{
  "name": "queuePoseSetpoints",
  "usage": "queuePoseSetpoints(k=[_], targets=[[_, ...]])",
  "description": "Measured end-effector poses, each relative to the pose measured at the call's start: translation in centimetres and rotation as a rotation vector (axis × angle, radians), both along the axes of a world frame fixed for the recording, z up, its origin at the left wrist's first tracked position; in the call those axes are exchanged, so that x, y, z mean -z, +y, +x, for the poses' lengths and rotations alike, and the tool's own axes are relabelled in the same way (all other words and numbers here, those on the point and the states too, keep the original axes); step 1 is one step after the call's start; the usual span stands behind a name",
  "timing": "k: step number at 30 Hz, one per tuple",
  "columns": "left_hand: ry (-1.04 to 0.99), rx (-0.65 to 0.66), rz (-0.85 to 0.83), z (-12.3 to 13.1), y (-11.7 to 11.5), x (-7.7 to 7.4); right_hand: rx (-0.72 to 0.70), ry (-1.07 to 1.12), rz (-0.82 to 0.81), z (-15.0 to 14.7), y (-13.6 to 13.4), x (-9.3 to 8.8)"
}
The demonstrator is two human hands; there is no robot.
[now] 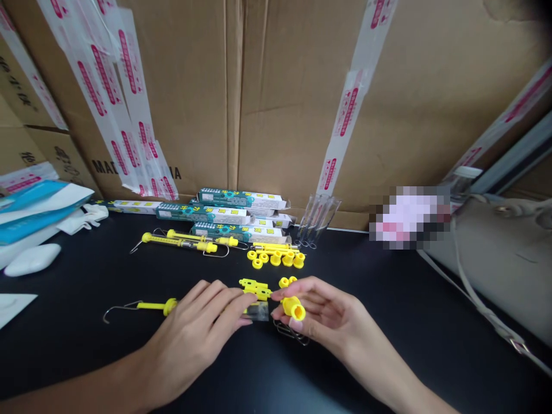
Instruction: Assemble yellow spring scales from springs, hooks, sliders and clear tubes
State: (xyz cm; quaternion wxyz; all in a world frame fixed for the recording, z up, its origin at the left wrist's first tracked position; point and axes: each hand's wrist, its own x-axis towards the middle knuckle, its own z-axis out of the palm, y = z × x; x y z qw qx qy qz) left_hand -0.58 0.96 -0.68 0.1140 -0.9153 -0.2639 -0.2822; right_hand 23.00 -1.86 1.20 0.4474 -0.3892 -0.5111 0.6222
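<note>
Our right hand point(321, 322) pinches a yellow plastic end cap point(294, 309) in a narrow grip near the middle of the worktop point(64, 345), a wire hook point(291, 332) just below. Our left hand point(194, 339) lies nearly flat over a clear tube point(259, 311), beside a yellow slotted bracket point(255, 289), a yellow hooked rod point(149, 305) reaching leftward. Spring scales point(179, 242) and small yellow caps point(276, 259) lie beyond, boxes point(241, 198) along the back edge.

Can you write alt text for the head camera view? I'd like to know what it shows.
A right hand holds a yellow plastic cap above a black table, while a left hand reaches a clear plastic tube beside a yellow hook rod. Yellow spring scales and printed boxes lie beyond, against cardboard cartons.
</note>
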Motion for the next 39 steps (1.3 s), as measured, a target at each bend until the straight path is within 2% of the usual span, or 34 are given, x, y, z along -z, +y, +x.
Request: queuePoseSetpoints(k=[5, 11, 14, 19, 23, 25, 32, 39], targets=[[-0.077, -0.023, -0.073, 0.1, 0.1, -0.1, 0.033, -0.062, 0.031, 0.1, 0.3, 0.0], [-0.115, -0.034, -0.179, 0.0, 0.4, 0.1, 0.321, -0.317, 0.342, 1.8, 1.1, -0.8], [-0.139, -0.013, -0.193, 0.1, 0.5, 0.0, 0.413, -0.419, 0.348, 3.0, 1.9, -1.3], [-0.164, 0.014, -0.209, 0.2, 0.4, 0.0, 0.420, -0.558, 0.344, 4.6, 3.4, -0.8], [-0.149, 0.024, -0.219, 0.2, 0.4, 0.1, 0.446, -0.898, 0.397, 5.6, 4.2, 0.3], [-0.135, 0.026, -0.218, 0.2, 0.4, 0.1, 0.456, -0.982, 0.403, 6.0, 4.6, 0.8], [-0.116, 0.037, -0.224, 0.1, 0.2, 0.1, 0.428, -0.892, 0.393, 6.1, 5.7, 2.3], [-0.106, 0.037, -0.214, 0.1, 0.3, 0.0, 0.371, -0.844, 0.426, 5.1, 5.1, 2.1]])
